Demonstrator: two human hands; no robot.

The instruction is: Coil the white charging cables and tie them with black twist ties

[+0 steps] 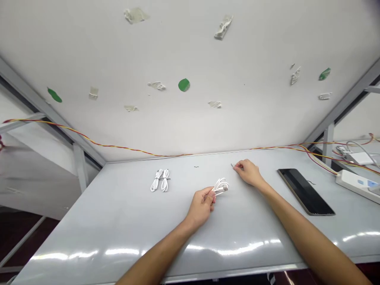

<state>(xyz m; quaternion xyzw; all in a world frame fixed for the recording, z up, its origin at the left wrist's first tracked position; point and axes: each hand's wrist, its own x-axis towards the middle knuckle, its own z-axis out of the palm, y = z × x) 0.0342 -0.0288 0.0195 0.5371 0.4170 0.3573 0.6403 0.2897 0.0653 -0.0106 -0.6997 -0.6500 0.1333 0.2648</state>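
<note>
My left hand (203,206) is closed around a coiled white USB cable (220,187), held over the middle of the table. The cable's loops and a metal USB plug stick out to the right of the fingers. Farther back and to the right, my right hand (247,171) pinches a short black twist tie (232,165) between thumb and forefinger. Two white cables (160,180), coiled and bound with dark ties, lie side by side to the left. Another dark twist tie (196,166) rests near the back of the table.
A black tablet-like device (305,192) lies on the right, with a thin dark tie (311,182) beside it. Beyond is a white power strip (356,184). A red and yellow twisted wire (127,148) runs along the back wall. The grey table (118,221) ends at a front edge.
</note>
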